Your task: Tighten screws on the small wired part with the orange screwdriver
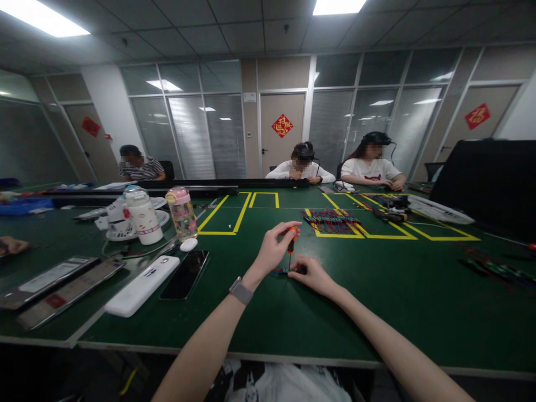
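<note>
My left hand is closed around the orange and black handle of a screwdriver, which stands upright with its shaft pointing down. The screwdriver's tip meets a small green part with wires lying on the green table. My right hand rests on the table just right of the tip, fingers bent and pinched at the edge of that small part. Most of the part is hidden by my fingers, so its exact kind does not show.
Beyond my hands lies a pile of wired connectors inside yellow tape outlines. To the left are a black phone, a white power bank, a white bottle and a pink-lidded bottle. More wired parts lie right. Several people sit across.
</note>
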Available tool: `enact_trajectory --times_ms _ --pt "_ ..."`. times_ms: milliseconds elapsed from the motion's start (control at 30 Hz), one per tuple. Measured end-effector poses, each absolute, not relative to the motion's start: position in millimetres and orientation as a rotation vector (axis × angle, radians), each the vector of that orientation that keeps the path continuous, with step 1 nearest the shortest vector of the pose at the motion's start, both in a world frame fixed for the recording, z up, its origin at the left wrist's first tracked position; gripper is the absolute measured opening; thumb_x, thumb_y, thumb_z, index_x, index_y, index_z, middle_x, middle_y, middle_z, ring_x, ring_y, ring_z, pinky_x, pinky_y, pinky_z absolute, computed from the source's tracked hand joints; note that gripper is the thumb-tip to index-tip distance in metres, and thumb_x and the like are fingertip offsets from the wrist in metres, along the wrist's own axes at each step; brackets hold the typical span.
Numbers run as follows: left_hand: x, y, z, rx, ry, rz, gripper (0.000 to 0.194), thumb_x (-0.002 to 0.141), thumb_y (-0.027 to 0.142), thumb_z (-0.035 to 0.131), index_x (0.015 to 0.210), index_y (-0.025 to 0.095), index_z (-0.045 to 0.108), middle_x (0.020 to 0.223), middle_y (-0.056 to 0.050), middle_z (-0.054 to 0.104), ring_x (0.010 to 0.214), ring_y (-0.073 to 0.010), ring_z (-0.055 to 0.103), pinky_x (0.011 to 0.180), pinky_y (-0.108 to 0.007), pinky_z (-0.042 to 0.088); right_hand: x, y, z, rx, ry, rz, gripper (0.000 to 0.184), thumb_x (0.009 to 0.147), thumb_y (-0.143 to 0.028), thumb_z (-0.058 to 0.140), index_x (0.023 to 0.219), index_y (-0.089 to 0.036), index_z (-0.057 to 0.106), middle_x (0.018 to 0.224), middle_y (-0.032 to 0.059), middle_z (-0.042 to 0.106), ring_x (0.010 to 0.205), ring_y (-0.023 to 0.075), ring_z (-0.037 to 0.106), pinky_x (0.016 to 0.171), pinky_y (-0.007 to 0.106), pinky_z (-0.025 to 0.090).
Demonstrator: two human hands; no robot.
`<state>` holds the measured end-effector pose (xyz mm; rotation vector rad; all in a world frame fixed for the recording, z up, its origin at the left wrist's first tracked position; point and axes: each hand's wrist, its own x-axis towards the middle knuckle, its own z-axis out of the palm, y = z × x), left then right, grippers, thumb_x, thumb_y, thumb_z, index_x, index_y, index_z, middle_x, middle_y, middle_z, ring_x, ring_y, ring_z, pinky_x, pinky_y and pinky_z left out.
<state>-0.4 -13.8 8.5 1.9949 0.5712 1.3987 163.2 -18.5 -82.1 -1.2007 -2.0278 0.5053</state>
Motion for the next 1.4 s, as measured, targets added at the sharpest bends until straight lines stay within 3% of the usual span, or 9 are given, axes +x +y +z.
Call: enact_trajectory --times_ms 100,267,500,667,833,967,1133,1233,1400 --pt "-0.4 -12.7 7.7 2.028 0.685 1.511 0.023 0.088 0.028 0.056 0.104 0.02 0.069 0.099 -0.006 0.062 0.091 -0.0164 0.059 0.084 -0.028 0.048 163.3 -19.2 -81.8 -1.187 -2.034 0.506 0.007 0.076 -0.022 0.068 0.078 -0.016 0.065 0.072 0.0003 0.057 0.065 0.0127 0.052 0.061 0.025 0.043" --pt "-0.7 -9.9 7.3 1.93 0.588 1.427 0.03 0.093 0.024 0.045 0.116 0.02 0.064 0.106 -0.007 0.063 0.099 -0.0163 0.06 0.09 -0.029 0.046 164.9 -19.6 -81.6 -1.195 -2.047 0.502 0.008 0.075 -0.022 0.069 0.08 -0.015 0.065 0.074 0.0001 0.056 0.066 0.013 0.053 0.063 0.025 0.043" --pt "-0.7 -8.4 7.3 1.953 0.68 1.555 0.024 0.089 0.026 0.053 0.106 0.021 0.069 0.103 -0.006 0.063 0.099 -0.0172 0.059 0.091 -0.03 0.044 166.1 -25.4 -75.8 -1.173 -2.099 0.493 0.006 0.078 -0.019 0.063 0.082 -0.016 0.067 0.078 0.0024 0.059 0.07 0.0143 0.056 0.065 0.026 0.045" --pt "0.9 -8.1 5.6 1.862 0.634 1.483 0.024 0.086 0.028 0.057 0.104 0.019 0.069 0.096 -0.006 0.063 0.086 -0.0154 0.06 0.079 -0.027 0.049 166.6 -26.9 -76.0 -1.157 -2.095 0.494 0.008 0.081 -0.02 0.062 0.084 -0.016 0.068 0.08 0.0034 0.06 0.071 0.0148 0.057 0.066 0.027 0.046" --pt "0.4 -5.4 4.7 1.783 0.604 1.494 0.024 0.088 0.025 0.052 0.102 0.02 0.071 0.107 -0.007 0.064 0.101 -0.0169 0.059 0.088 -0.028 0.046 166.3 -27.0 -76.0 -1.158 -2.085 0.503 0.008 0.081 -0.02 0.062 0.084 -0.016 0.068 0.081 0.0037 0.06 0.073 0.0156 0.058 0.068 0.028 0.046" --pt "-0.2 -1.5 4.5 1.606 0.583 1.44 0.023 0.083 0.026 0.06 0.101 0.017 0.069 0.09 -0.005 0.068 0.087 -0.0157 0.063 0.082 -0.029 0.049 166.4 -27.2 -76.4 -1.159 -2.073 0.502 0.008 0.08 -0.021 0.063 0.084 -0.016 0.068 0.081 0.0038 0.06 0.072 0.0157 0.058 0.069 0.028 0.047" --pt "-2.3 -2.7 7.9 1.753 0.681 1.565 0.021 0.085 0.027 0.057 0.099 0.018 0.07 0.108 -0.008 0.065 0.1 -0.0181 0.062 0.086 -0.028 0.048 167.3 -25.7 -78.8 -1.158 -2.068 0.512 0.01 0.081 -0.023 0.062 0.085 -0.015 0.068 0.082 0.0044 0.06 0.074 0.0162 0.058 0.069 0.029 0.048" --pt "-2.4 -6.5 8.9 1.759 0.584 1.42 0.029 0.091 0.029 0.048 0.111 0.017 0.066 0.101 -0.008 0.068 0.092 -0.0179 0.065 0.084 -0.03 0.05 167.7 -25.0 -79.5 -1.155 -2.068 0.514 0.011 0.082 -0.024 0.062 0.085 -0.015 0.068 0.083 0.0049 0.06 0.074 0.0165 0.059 0.07 0.029 0.048" --pt "-1.3 -12.2 4.8 2.001 0.757 1.631 0.023 0.087 0.031 0.058 0.103 0.021 0.071 0.098 -0.006 0.062 0.09 -0.0164 0.06 0.085 -0.029 0.048 168.1 -23.8 -81.0 -1.132 -2.07 0.517 0.011 0.081 -0.023 0.063 0.086 -0.015 0.069 0.083 0.0051 0.06 0.074 0.016 0.059 0.07 0.028 0.047"
